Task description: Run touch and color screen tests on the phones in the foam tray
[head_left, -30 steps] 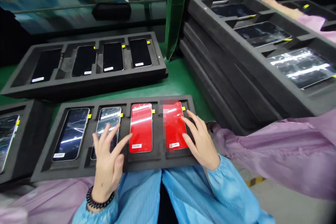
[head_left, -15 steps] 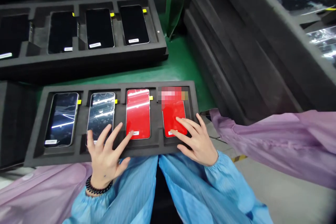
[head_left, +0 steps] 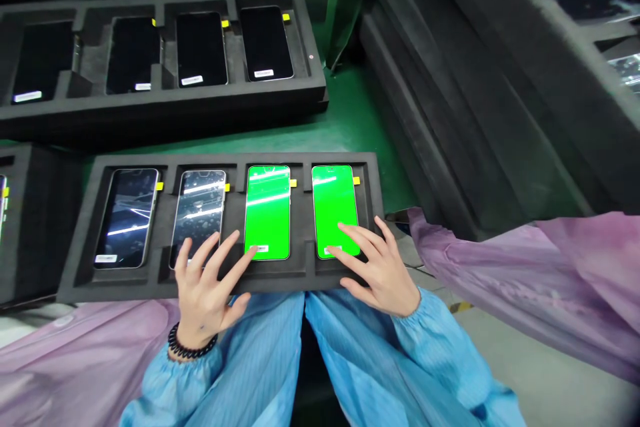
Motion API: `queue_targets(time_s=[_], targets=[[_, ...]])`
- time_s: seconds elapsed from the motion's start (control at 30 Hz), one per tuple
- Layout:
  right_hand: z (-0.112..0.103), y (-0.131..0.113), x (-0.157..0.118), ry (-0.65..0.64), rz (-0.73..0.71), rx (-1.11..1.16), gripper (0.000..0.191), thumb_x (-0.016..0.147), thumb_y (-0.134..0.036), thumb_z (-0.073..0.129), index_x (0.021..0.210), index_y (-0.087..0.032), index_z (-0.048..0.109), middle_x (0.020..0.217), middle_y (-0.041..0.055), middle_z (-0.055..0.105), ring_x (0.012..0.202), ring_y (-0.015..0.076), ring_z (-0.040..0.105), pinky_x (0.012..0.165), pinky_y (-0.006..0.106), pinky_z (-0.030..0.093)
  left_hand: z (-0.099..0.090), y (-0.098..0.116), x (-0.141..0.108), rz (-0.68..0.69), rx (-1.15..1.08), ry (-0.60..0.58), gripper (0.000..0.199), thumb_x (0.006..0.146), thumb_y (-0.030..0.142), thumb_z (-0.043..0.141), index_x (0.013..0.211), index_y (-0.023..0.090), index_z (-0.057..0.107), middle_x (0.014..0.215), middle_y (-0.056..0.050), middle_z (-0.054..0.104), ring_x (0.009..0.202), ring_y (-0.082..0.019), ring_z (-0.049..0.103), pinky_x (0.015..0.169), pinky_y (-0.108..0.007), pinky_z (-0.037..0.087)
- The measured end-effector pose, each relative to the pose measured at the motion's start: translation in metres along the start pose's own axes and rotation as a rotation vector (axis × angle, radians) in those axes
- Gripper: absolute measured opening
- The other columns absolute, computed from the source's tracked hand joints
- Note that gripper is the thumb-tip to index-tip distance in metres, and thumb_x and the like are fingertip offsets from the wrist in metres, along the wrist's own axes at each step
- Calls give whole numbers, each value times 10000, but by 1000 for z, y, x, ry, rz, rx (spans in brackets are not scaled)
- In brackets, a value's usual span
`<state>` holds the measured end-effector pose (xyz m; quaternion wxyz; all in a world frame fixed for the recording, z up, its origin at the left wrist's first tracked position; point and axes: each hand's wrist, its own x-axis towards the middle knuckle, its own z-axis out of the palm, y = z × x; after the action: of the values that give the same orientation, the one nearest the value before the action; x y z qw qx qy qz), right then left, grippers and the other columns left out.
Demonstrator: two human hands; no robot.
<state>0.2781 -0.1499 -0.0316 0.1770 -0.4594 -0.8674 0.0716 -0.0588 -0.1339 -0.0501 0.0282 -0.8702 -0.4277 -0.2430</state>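
My right hand (head_left: 380,273) lies open, its fingers (head_left: 350,235) spread across the lower end of a green-screened smartphone (head_left: 334,210), gripping nothing. My left hand (head_left: 203,300) is open too, one fingertip (head_left: 251,250) touching the bottom of a second green-screened smartphone (head_left: 267,213). Both sit in separate slots of a black foam tray (head_left: 300,273) just above my fingers, with two glossy dark smartphones (head_left: 197,213) further left and another loaded foam tray (head_left: 150,110) beyond.
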Motion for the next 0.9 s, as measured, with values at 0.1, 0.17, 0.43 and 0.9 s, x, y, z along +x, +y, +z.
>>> queue_targets(time_s=[0.1, 0.17, 0.43, 0.9], targets=[[1, 0, 0, 9, 0, -1, 453, 1030, -460, 407, 1403, -267, 578, 1491, 132, 564, 1343, 272, 515, 1237, 599, 204, 0, 0, 1, 16, -19, -2, 595, 985, 495, 371, 1508, 239, 492, 1576, -142, 463, 1477, -337, 389, 1262, -573, 187], [0, 0, 0, 17, -12, -6, 461, 1034, -466, 393, 1398, -257, 582, 1487, 141, 564, 1342, 272, 513, 1237, 592, 199, -1, 0, 2, 22, -23, 7, 595, 993, 486, 361, 1514, 227, 483, 1592, -142, 442, 1484, -333, 382, 1265, -562, 186], [-4, 0, 2, 14, -34, -24, 472, 1048, -484, 356, 1384, -250, 592, 1464, 149, 581, 1327, 263, 514, 1223, 574, 203, 0, 0, 3, 34, -32, 3, 594, 994, 456, 377, 1534, 220, 451, 1625, -129, 398, 1504, -332, 357, 1271, -547, 188], [0, 7, 2, 85, 22, 37, 590, 1061, -494, 287, 1574, -210, 344, 1507, 160, 537, 1350, 272, 519, 1205, 566, 301, 14, 1, -3, -129, -56, 184, 591, 1019, 489, 293, 1516, 232, 481, 1557, -124, 491, 1459, -316, 429, 1239, -521, 291]])
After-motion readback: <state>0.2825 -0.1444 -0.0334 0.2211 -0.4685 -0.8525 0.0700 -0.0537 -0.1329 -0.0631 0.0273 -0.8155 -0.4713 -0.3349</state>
